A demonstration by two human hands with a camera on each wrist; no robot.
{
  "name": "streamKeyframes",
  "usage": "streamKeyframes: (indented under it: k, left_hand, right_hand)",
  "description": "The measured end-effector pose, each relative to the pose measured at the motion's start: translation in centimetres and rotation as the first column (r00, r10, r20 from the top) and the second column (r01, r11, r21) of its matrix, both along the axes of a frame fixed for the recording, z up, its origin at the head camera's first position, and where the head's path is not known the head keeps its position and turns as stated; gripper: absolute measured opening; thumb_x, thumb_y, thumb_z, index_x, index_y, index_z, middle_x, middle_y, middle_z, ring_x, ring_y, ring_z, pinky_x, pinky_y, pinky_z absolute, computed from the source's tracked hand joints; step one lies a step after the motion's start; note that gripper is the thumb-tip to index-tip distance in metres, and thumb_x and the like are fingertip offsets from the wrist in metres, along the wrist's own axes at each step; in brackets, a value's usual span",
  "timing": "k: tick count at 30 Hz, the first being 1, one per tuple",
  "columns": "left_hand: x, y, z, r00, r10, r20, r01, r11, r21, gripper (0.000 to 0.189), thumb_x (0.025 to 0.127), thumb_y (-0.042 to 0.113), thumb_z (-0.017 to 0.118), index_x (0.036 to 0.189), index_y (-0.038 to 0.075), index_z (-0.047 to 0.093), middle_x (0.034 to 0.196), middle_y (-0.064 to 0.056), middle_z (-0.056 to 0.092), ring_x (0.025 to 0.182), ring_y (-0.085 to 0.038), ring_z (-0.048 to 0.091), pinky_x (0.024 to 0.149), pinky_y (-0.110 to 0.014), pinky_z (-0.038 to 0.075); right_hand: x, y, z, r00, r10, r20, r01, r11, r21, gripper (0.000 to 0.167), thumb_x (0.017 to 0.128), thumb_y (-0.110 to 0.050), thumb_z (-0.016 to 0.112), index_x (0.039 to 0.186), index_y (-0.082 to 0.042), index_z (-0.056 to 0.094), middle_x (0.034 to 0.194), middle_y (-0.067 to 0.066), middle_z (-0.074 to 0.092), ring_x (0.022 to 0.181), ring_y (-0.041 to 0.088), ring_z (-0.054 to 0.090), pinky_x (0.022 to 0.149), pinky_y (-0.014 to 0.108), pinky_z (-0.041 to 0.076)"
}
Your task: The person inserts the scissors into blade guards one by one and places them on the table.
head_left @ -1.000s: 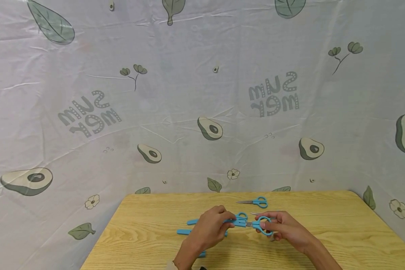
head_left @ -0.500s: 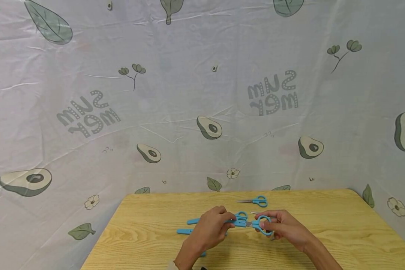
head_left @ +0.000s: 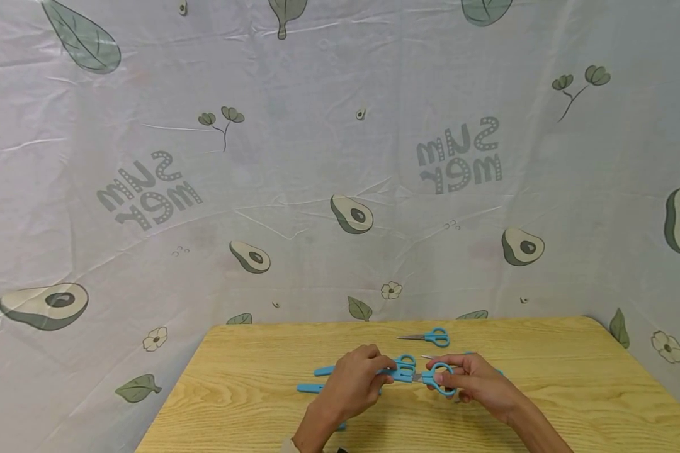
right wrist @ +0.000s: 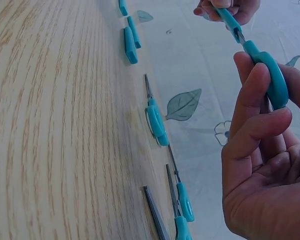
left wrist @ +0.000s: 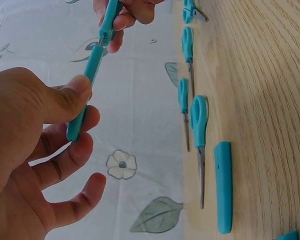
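My left hand point(head_left: 351, 380) pinches a blue scissors cover point(head_left: 401, 375) between thumb and fingers, above the wooden table. Its other fingers spread loosely in the left wrist view. With thumb and fingertips, my right hand point(head_left: 481, 385) holds a pair of blue-handled scissors point(head_left: 429, 377) by the finger loops. The blades point left and go into the cover's mouth. A short stretch of bare metal shows between cover and handles; the rest of the blades is hidden inside. In the right wrist view the handles point(right wrist: 277, 85) sit between my thumb and fingers.
More blue scissors point(head_left: 437, 338) lie at the table's back, blades pointing left. Several others point(left wrist: 200, 125) lie in the left wrist view, beside a blue cover point(left wrist: 223, 187). Further covers point(head_left: 308, 389) lie left of my left hand. A patterned curtain point(head_left: 317, 157) hangs behind the table point(head_left: 249, 352).
My right hand and the scissors have shifted very slightly left toward the cover. More blue shows behind my right hand. My left hand keeps nearly the same place.
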State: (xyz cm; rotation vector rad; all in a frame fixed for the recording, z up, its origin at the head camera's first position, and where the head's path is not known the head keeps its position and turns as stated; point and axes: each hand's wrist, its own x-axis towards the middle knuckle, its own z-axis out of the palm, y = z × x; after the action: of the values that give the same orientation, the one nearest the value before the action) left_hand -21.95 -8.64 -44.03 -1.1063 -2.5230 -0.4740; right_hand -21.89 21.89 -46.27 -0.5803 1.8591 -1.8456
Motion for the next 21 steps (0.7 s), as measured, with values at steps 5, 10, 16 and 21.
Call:
streamKeyframes:
  k: [5,10,16,21]
  left_hand:
    - [-0.02,-0.02,0.05,1.0,0.001,-0.014,-0.001,1.0,-0.002,0.013,0.1,0.026,0.078,0.111,0.023,0.083,0.092,0.008,0.067,0.078,-0.002,0.059,0.068,-0.012,0.043]
    - [0.01,-0.03,-0.01,0.999,0.014,-0.037,-0.015,1.0,-0.015,0.013,0.099,0.028,0.078,0.11,0.026,0.083,0.091,0.009,0.068,0.076,-0.002,0.059,0.067,-0.013,0.035]
    - [0.08,0.09,0.01,0.998,0.016,-0.058,-0.017,0.999,-0.03,0.012,0.101,0.028,0.076,0.11,0.026,0.083,0.092,0.009,0.071,0.077,-0.003,0.063,0.07,-0.016,0.039]
    - [0.1,0.12,0.0,0.997,0.016,-0.071,-0.018,0.999,-0.026,0.01,0.101,0.027,0.076,0.108,0.025,0.083,0.09,0.009,0.07,0.076,-0.003,0.062,0.071,-0.017,0.04]
  right_hand:
    - [0.05,-0.11,-0.06,1.0,-0.006,-0.011,0.006,1.0,-0.001,0.045,0.114,-0.015,0.054,0.151,0.01,0.052,0.105,-0.004,0.084,0.076,0.001,0.057,0.058,0.038,0.021]
    - [0.01,-0.16,-0.2,1.0,-0.017,-0.017,0.018,1.0,0.005,0.045,0.114,-0.015,0.055,0.152,0.009,0.052,0.104,-0.004,0.084,0.074,0.001,0.056,0.058,0.037,0.02]
    - [-0.03,-0.19,-0.33,0.999,-0.036,-0.029,0.036,0.999,0.012,0.046,0.113,-0.015,0.057,0.151,0.01,0.053,0.103,-0.004,0.084,0.073,0.0,0.056,0.056,0.036,0.021]
    - [-0.02,-0.38,-0.31,0.999,-0.045,-0.029,0.045,0.999,0.015,0.043,0.112,-0.015,0.058,0.149,0.008,0.056,0.103,-0.005,0.084,0.072,0.0,0.056,0.056,0.036,0.02]
